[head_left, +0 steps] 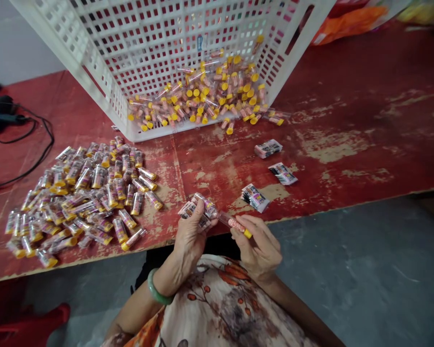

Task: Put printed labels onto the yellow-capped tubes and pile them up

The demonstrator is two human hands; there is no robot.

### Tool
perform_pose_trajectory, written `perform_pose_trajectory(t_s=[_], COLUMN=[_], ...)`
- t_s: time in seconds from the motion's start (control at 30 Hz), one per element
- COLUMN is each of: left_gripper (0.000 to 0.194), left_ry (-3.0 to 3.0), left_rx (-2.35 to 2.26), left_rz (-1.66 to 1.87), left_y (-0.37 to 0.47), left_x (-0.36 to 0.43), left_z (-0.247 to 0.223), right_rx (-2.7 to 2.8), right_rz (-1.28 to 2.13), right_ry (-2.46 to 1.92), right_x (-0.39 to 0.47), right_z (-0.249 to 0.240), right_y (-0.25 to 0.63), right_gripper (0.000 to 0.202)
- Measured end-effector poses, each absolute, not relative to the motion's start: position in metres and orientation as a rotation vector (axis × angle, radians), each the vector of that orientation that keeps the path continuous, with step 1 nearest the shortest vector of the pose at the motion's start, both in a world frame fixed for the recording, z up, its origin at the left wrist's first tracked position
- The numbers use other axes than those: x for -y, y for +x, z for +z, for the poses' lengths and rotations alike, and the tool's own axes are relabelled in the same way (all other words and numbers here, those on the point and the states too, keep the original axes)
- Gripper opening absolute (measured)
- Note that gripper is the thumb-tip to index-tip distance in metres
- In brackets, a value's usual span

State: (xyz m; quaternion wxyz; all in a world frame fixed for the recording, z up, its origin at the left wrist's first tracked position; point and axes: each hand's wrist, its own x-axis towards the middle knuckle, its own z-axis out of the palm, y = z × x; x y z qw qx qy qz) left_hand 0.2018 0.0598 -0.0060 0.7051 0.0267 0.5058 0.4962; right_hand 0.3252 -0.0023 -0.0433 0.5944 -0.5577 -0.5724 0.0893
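My left hand (192, 229) is closed on a fanned stack of printed labels (188, 209), its thumb pressing on top. Between the fingers of my right hand (258, 243) is a clear tube (236, 223) with a yellow cap and pink bits inside. The tube's clear end points at the labels and lies close to them; whether they touch I cannot tell. On the table to the right of my hands are small label stacks, the closest one (255, 198) just above my right hand.
A white plastic basket (108, 108) lies tipped on the worn red table (332, 159), with many yellow-capped tubes (210, 94) spilling at its mouth. Left of my hands spreads a heap of labelled tubes (97, 178). A black cable (39, 161) runs along the far left.
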Motion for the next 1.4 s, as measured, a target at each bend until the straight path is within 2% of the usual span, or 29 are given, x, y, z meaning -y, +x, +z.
perform_pose_trajectory(t_s=[0.33, 0.5, 0.77, 0.93, 1.1, 1.3, 1.4], left_gripper=[0.032, 0.034, 0.033, 0.033, 0.033, 0.031, 0.027], left_ry=[0.028, 0.106, 0.216, 0.262, 0.249, 0.347, 0.411], left_rx=[-1.054, -1.081, -1.085, -1.044, -1.078, -1.069, -1.038], left_rz=[0.981, 1.037, 1.087, 1.113, 1.113, 1.029, 1.045], left_y=[0.205, 0.207, 0.207, 0.205, 0.198, 0.190, 0.186], left_x=[-0.055, -0.052, -0.047, -0.046, -0.050, -0.046, -0.042], left_z=[-0.004, -0.003, -0.003, -0.002, -0.002, -0.002, -0.001], right_rx=[1.443, 1.629, 1.744, 1.486, 1.659, 1.571, 1.572], right_rz=[0.147, -0.137, -0.323, -0.064, 0.338, 0.371, 0.522], right_ry=[-1.213, -1.252, -1.275, -1.259, -1.152, -1.186, -1.167], right_x=[0.000, 0.000, 0.000, -0.008, -0.010, -0.021, -0.029], right_z=[-0.043, -0.042, -0.041, -0.036, -0.034, -0.033, -0.028], right_y=[0.326, 0.325, 0.320, 0.312, 0.316, 0.317, 0.312], right_gripper=[0.041, 0.047, 0.042, 0.040, 0.034, 0.033, 0.027])
